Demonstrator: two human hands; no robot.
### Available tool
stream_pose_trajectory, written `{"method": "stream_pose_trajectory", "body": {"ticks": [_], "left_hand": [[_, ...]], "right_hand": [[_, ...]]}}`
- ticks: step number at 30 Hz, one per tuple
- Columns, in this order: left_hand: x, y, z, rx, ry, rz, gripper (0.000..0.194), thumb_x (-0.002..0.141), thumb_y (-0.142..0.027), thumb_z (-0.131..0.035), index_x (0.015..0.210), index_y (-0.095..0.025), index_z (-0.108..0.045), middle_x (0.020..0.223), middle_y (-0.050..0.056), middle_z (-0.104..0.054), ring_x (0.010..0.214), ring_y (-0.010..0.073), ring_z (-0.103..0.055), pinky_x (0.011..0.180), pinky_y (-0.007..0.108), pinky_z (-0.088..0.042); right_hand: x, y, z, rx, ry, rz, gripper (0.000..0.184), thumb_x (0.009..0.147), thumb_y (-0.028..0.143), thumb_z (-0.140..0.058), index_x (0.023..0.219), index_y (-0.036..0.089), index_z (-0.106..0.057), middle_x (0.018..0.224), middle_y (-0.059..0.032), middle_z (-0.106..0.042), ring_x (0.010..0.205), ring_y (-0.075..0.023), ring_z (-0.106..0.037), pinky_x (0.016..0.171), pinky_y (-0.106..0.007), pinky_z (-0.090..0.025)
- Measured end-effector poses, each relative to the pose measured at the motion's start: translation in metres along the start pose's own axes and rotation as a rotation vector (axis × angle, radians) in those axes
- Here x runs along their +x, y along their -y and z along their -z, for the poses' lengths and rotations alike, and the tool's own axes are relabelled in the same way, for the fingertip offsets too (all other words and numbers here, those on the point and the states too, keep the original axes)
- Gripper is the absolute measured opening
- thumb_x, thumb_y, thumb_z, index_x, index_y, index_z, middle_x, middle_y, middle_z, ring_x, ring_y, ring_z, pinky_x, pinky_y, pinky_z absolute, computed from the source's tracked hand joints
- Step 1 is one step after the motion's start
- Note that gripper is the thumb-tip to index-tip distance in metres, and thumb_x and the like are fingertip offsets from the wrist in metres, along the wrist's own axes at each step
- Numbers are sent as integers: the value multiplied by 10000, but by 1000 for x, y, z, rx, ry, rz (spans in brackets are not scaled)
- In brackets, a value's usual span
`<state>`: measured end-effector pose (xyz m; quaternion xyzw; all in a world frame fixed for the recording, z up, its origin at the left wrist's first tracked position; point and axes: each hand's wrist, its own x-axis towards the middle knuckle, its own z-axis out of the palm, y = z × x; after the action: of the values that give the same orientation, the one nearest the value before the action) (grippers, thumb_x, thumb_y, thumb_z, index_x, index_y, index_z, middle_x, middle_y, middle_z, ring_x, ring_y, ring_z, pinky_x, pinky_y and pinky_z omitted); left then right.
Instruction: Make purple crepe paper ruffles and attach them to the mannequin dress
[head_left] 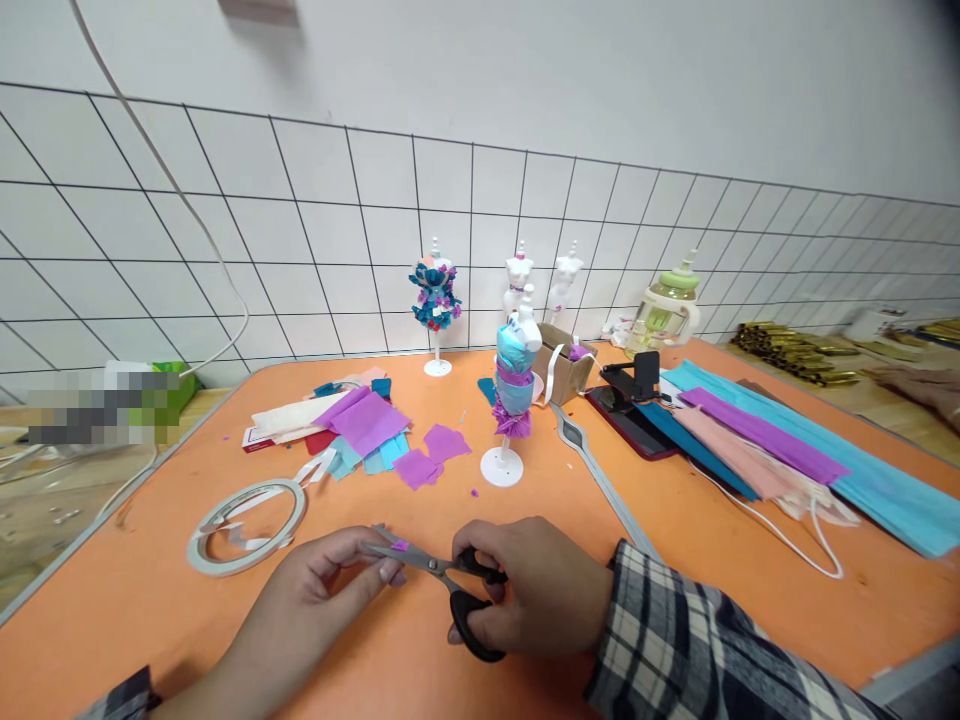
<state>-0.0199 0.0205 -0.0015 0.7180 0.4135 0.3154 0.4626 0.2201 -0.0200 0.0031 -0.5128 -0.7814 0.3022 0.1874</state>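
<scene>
My right hand [540,585] grips black-handled scissors [433,566], with fingers in the loops and the handles apart. The blades point left, to the fingertips of my left hand [322,585]. Those fingers are pinched around a small piece of purple paper [400,546], which shows at the blades; the rest of it is hidden. Beyond my hands stands a small white dress form [527,335] wrapped in blue and purple paper. Left of it lie purple paper pieces [371,420] and light blue squares [345,457]. A roll of white tape [196,555] lies beside my left hand.
Behind are a dress form with teal ruffles [435,295], two bare white forms [517,275], a cardboard box [566,365] and a green-lidded jug [667,310]. To the right lie a phone [630,425], coloured paper strips [765,440] and a grey strap [607,490].
</scene>
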Motion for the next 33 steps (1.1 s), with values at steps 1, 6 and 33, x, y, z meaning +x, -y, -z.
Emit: {"method": "stream_pose_trajectory", "body": {"ticks": [1, 6, 33], "left_hand": [[0, 0, 0, 0, 0, 6, 161, 822, -345, -645, 784, -229, -751, 757, 32, -752, 811, 214, -697, 774, 269, -564], [-1, 0, 1, -10, -18, 28, 167, 805, -367, -668, 758, -232, -753, 733, 24, -744, 791, 218, -691, 782, 284, -564], [-3, -5, -5, -177, 36, 202, 439, 816, -528, -638, 1108, -226, -508, 782, 39, -774, 873, 231, -701, 871, 337, -472]], "right_hand": [[0, 0, 1, -3, 3, 2, 423, 650, 475, -801, 959, 274, -595, 651, 98, -565, 533, -80, -443, 462, -197, -234], [-2, 2, 1, -5, 8, 24, 335, 693, 359, -768, 972, 267, -606, 697, 76, -616, 577, -99, -513, 494, -201, -252], [15, -36, 18, -32, 51, -280, 802, 629, 347, -788, 1350, 247, -453, 715, 50, -564, 644, -151, -545, 551, -233, -284]]}}
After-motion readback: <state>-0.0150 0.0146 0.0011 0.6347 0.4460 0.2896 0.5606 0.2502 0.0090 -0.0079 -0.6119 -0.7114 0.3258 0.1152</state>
